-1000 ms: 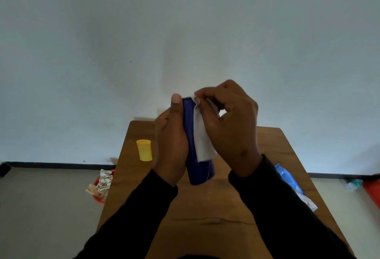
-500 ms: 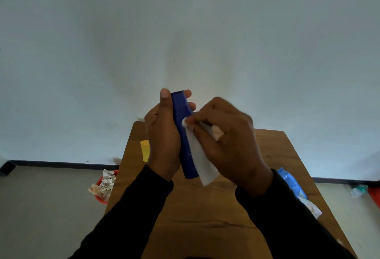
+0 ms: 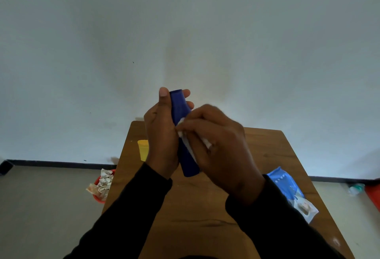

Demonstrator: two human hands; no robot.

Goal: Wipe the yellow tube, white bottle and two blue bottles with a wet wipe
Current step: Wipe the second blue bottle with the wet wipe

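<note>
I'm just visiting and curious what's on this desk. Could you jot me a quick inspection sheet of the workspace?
Surface: brown wooden table, against a pale wall.
Job's things: dark blue plastic bottle held up above the table; white wet wipe pressed on its side; yellow plastic tube standing at far left.
Clutter: blue wipes packet at right edge.
Grips: left hand grips the bottle; right hand pinches the wipe.
Cables: nothing seen.
Surroundings: red bin of crumpled wipes on floor.

Hands cover most of what they hold

The wet wipe [image 3: 186, 135] hides under the right hand [image 3: 222, 149]; the left hand [image 3: 160, 135] covers half the yellow tube [image 3: 142, 149].
</note>
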